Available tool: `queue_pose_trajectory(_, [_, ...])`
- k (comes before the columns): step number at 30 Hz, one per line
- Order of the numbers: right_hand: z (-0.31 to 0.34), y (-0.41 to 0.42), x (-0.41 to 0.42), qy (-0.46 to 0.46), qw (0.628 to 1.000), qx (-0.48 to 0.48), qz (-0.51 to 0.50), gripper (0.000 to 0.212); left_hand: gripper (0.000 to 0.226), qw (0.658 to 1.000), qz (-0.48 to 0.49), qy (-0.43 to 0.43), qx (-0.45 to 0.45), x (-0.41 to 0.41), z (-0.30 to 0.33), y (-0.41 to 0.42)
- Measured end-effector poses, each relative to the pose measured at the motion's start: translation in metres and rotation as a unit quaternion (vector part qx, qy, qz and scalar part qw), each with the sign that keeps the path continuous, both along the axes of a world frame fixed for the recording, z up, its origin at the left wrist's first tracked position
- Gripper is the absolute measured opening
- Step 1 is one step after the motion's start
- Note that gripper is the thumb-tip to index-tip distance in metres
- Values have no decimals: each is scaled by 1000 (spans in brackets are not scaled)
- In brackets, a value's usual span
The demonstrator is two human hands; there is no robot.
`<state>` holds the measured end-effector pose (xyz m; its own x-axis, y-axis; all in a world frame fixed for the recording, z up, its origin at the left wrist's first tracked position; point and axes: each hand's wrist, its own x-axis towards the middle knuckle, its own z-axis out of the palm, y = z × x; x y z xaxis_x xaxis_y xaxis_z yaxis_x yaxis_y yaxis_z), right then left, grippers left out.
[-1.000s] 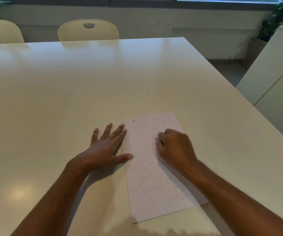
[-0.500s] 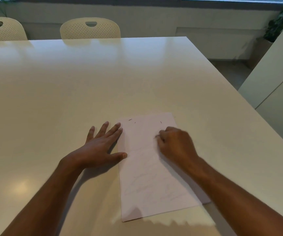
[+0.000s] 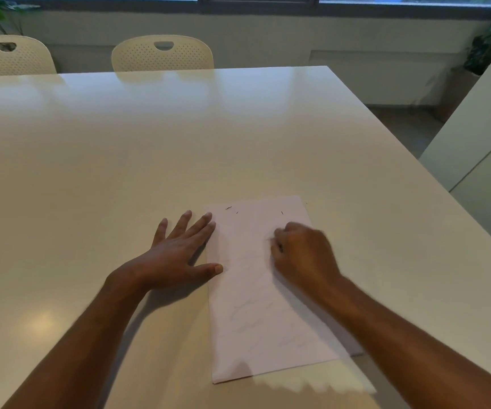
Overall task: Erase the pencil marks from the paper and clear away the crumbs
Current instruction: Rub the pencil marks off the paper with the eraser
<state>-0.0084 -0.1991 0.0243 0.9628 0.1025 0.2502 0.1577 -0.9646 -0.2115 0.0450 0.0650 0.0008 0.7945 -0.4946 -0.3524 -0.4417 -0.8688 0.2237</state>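
Several faint grey pencil marks (image 3: pixel 256 317) are still showing across the near half of the paper (image 3: pixel 250 278), so the erasing is looking only partly done. Toward 12 o'clock on the sheet, a few thin dark crumbs (image 3: pixel 228 208) are lying loose, not yet cleared. The paper is resting flat at about 5 o'clock on the table (image 3: pixel 149 149), a thin matte sheet on a smooth, glossy pale top. The left hand (image 3: pixel 176 255) is lying flat with fingers spread wide, holding nothing, its thumb and fingertips pinning the sheet's 9 o'clock edge. The right hand (image 3: pixel 303 252) is curling into a loose fist at the sheet's 2 o'clock area; it is probably gripping an eraser, but I cannot tell, since the fingers are hiding it.
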Motion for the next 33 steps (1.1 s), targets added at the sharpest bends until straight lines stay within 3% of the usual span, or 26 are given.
queue_pose_trajectory(3, [-1, 4, -12, 18, 999, 7, 44, 21, 114, 1000, -2, 1, -2, -1, 1, 0])
queue_pose_trajectory(7, [1, -34, 22, -10, 996, -17, -84, 21, 117, 1000, -4, -3, -6, -2, 3, 0])
queue_pose_trajectory(13, [-3, 3, -12, 20, 999, 15, 31, 22, 117, 1000, 0, -8, -11, -3, 3, 0])
queue_pose_trajectory(18, [1, -37, 23, -13, 995, -17, -95, 23, 116, 1000, -3, -6, -6, -1, 1, 1])
queue_pose_trajectory(23, [-5, 4, -13, 26, 999, 7, 38, 19, 117, 1000, 0, -7, -13, -1, 0, 1])
queue_pose_trajectory(28, [1, -41, 24, -9, 994, -25, -108, 22, 115, 1000, -1, -12, -21, -2, -1, 1])
queue_pose_trajectory(33, [-4, 11, -11, 13, 1000, 3, 23, 19, 103, 1000, 2, -15, -12, -2, 0, 0])
